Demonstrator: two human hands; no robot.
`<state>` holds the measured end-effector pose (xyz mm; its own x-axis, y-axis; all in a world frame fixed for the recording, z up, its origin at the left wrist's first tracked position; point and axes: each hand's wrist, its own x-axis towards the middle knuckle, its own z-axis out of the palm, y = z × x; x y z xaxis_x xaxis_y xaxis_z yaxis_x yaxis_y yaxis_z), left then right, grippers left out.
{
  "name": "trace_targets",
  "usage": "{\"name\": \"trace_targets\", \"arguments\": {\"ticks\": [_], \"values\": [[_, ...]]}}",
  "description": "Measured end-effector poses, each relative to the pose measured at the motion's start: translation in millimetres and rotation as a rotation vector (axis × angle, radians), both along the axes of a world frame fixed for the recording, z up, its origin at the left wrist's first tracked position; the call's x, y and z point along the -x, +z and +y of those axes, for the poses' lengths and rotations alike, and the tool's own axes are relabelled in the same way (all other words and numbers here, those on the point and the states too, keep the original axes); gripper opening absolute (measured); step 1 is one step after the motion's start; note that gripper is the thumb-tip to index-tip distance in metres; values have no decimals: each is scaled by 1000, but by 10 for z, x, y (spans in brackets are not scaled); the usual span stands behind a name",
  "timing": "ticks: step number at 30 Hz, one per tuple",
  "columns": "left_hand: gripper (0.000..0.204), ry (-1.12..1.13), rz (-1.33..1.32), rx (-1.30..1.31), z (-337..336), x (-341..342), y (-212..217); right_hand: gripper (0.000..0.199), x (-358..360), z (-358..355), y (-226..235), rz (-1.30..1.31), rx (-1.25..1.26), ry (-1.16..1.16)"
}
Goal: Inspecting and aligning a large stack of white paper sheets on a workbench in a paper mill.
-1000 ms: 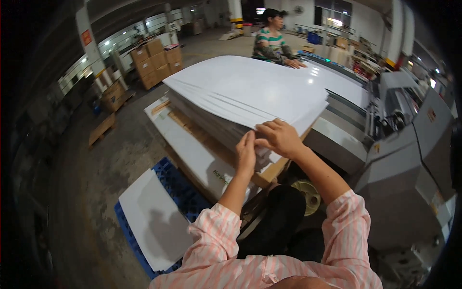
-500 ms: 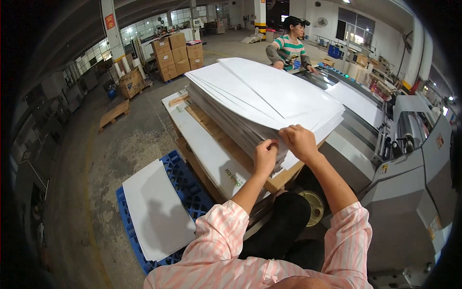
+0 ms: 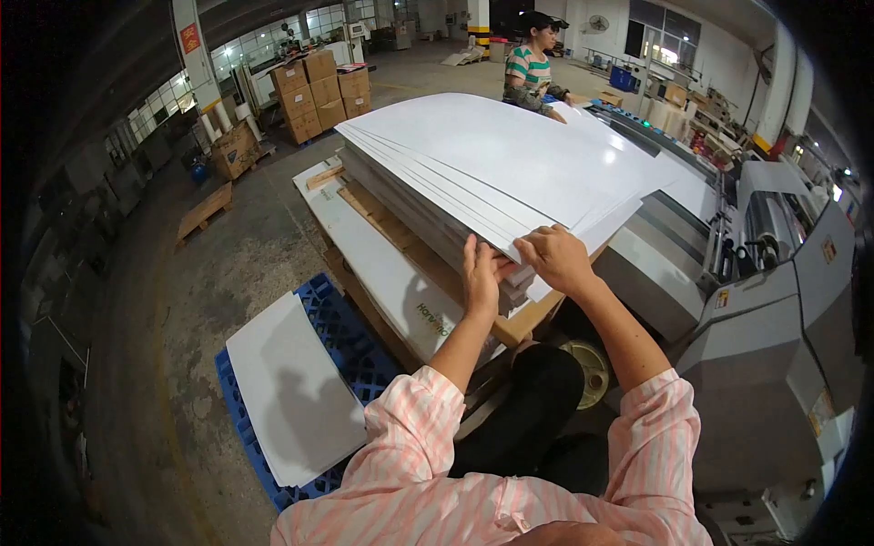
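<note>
A tall stack of large white paper sheets (image 3: 482,155) lies in front of me, its upper sheets fanned out slightly at the near left edge. My right hand (image 3: 553,259) pinches the near corner of the top sheets, fingers on top and bent. Against the near left side of the stack is my left hand (image 3: 481,280), its fingers stretched upward and apart by the sheets' edges. Whether its thumb touches the paper is hard to see. The stack rests on a wooden pallet (image 3: 378,218).
A blue plastic pallet (image 3: 319,296) with more white sheets (image 3: 291,391) sits on the floor at left. At right stands a grey machine (image 3: 737,364) with rollers. A co-worker (image 3: 533,68) in a striped shirt stands beyond the stack. Cardboard boxes (image 3: 319,96) are piled at far left.
My left hand has moved slightly left and up, and its curled fingers have straightened. The top sheets have shifted and lie fanned differently. The co-worker's arms reach over a white sheet.
</note>
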<state>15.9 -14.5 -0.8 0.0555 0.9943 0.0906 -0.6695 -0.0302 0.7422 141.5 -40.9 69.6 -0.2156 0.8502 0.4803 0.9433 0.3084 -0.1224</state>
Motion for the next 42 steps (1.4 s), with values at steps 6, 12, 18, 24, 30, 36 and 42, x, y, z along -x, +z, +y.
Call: {"name": "trace_targets", "arguments": {"ticks": [6, 12, 18, 24, 30, 36, 42], "values": [[49, -43, 30, -23, 47, 21, -45, 25, 71, 3, 79, 2, 115, -8], [52, -26, 105, -93, 55, -5, -83, 28, 4, 125, 92, 294, 230, -26], [57, -53, 144, -54, 105, 34, -34, 24, 75, 130, 100, -66, -180, -92], [54, 106, 245, -42, 3, -72, 96, 17, -124, 69, 103, -175, -352, 128], [20, -173, 169, -24, 82, 6, 123, 10, -127, 48, 111, -87, -331, 111], [13, -34, 375, -120, 136, 24, -35, 24, -68, -27, 101, -25, -277, 100], [25, -42, 404, -184, 24, -32, 15, 24, -102, 348, 75, 409, -103, 215]]}}
